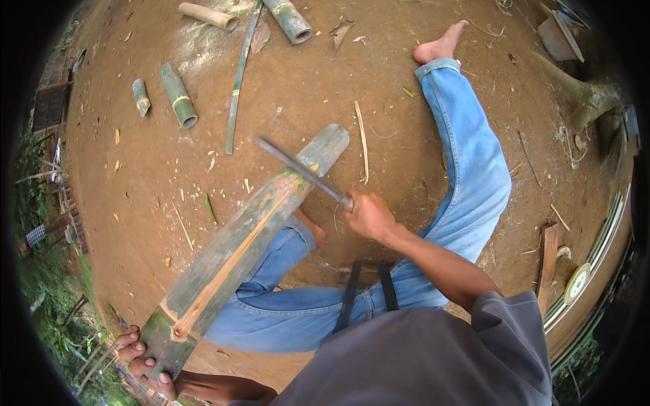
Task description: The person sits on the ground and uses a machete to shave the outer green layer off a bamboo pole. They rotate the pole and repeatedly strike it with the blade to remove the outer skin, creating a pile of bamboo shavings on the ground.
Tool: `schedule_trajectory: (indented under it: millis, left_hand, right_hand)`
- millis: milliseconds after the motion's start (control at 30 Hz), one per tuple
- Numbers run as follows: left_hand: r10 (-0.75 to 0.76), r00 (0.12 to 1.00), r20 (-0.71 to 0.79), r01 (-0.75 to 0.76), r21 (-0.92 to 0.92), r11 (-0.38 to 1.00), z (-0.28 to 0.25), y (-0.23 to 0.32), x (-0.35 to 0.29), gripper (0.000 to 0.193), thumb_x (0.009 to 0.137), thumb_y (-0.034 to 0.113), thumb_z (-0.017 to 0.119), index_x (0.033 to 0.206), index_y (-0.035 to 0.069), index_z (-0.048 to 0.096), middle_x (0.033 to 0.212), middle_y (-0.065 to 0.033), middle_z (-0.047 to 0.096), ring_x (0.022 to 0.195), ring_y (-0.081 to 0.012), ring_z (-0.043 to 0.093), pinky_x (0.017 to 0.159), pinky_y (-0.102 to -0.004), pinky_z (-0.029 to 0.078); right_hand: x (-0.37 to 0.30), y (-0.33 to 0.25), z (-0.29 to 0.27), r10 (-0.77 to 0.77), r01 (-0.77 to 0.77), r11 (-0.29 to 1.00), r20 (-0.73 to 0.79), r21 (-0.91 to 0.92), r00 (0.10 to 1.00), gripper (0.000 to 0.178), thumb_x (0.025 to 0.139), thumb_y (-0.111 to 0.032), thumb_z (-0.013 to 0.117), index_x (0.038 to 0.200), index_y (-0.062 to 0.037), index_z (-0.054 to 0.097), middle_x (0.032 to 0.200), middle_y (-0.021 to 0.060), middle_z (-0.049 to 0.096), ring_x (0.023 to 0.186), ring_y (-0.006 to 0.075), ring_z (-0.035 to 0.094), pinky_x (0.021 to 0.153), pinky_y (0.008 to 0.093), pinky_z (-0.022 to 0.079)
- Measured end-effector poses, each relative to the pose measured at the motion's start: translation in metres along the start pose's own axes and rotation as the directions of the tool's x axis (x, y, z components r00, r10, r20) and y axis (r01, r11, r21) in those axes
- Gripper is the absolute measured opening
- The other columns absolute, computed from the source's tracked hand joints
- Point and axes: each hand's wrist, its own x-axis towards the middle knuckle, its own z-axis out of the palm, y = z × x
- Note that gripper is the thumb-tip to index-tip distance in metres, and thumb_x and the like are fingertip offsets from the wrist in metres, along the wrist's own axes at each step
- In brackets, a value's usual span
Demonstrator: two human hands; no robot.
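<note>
A thick green bamboo piece [237, 237] slants from the lower left up to the middle, across my bent leg. Along its length runs a pale cut strip, with fresh shavings near the far node. My left hand [143, 362] wraps its fingers round the near end. In my right hand [370, 215] is the handle of a long, dark machete [298, 168]. Its blade lies across the bamboo near the far end, slightly blurred; whether it touches the surface I cannot tell. My right fist hides most of the handle.
Short bamboo sections [179, 96] and a long thin bamboo strip [244, 78] lie on the brown dirt floor [379, 101] ahead. My right leg [467, 155] stretches forward at the right. Beside it are a wooden board [548, 264], long pale poles [596, 260] and a tree root [589, 98].
</note>
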Motion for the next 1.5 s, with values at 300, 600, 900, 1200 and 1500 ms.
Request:
schedule_trajectory:
  millis: [300,600,900,1200,1500]
  left_hand:
    - [0.057,0.998,0.028,-0.055,-0.055,0.997,0.001,-0.004,0.004,0.028,0.079,0.032,0.067,0.100,0.015,0.059,0.116,-0.0102,0.051,0.123,-0.0352,0.040,0.109,-0.0582,0.030]
    - [0.038,0.999,0.015,-0.037,-0.040,0.999,0.001,-0.001,0.002,0.027,0.080,0.033,0.067,0.101,0.017,0.061,0.114,-0.0070,0.052,0.121,-0.0335,0.040,0.109,-0.0566,0.030]
    - [0.061,0.996,0.061,-0.060,-0.013,0.998,-0.004,0.000,0.007,0.025,0.078,0.036,0.066,0.097,0.020,0.061,0.112,-0.0050,0.052,0.118,-0.0321,0.038,0.108,-0.0562,0.028]
    - [0.065,0.996,0.058,-0.063,-0.021,0.998,-0.001,0.003,0.003,0.023,0.078,0.035,0.065,0.097,0.023,0.061,0.113,-0.0034,0.050,0.118,-0.0309,0.038,0.110,-0.0564,0.026]
    - [0.029,0.997,0.066,-0.030,0.002,1.000,-0.003,0.007,0.003,0.020,0.077,0.037,0.065,0.092,0.025,0.061,0.106,-0.0001,0.049,0.117,-0.0295,0.038,0.108,-0.0563,0.027]
  right_hand:
    - [-0.011,0.005,-0.008,-0.082,0.092,0.989,0.083,-0.116,0.993,0.023,0.082,-0.015,0.064,0.103,-0.0030,0.064,0.082,0.0275,0.068,0.079,0.0456,0.068,0.073,0.0528,0.054]
    - [-0.014,0.001,-0.005,-0.104,0.114,0.987,0.097,-0.110,0.990,0.022,0.081,-0.013,0.063,0.101,-0.0034,0.066,0.083,0.0283,0.068,0.080,0.0463,0.068,0.074,0.0522,0.054]
    - [-0.002,0.004,-0.007,-0.051,0.058,0.987,0.052,-0.147,0.997,0.026,0.081,-0.014,0.063,0.105,-0.0033,0.065,0.082,0.0290,0.068,0.081,0.0463,0.068,0.075,0.0521,0.055]
    - [0.011,0.021,-0.014,-0.055,0.055,0.998,0.010,-0.043,0.998,0.018,0.078,-0.013,0.063,0.093,-0.0021,0.065,0.075,0.0277,0.065,0.074,0.0472,0.065,0.070,0.0520,0.053]
    - [0.013,0.006,-0.045,-0.048,0.077,0.985,0.187,-0.156,0.981,0.026,0.080,-0.013,0.063,0.103,-0.0021,0.066,0.080,0.0259,0.068,0.076,0.0463,0.067,0.073,0.0516,0.055]
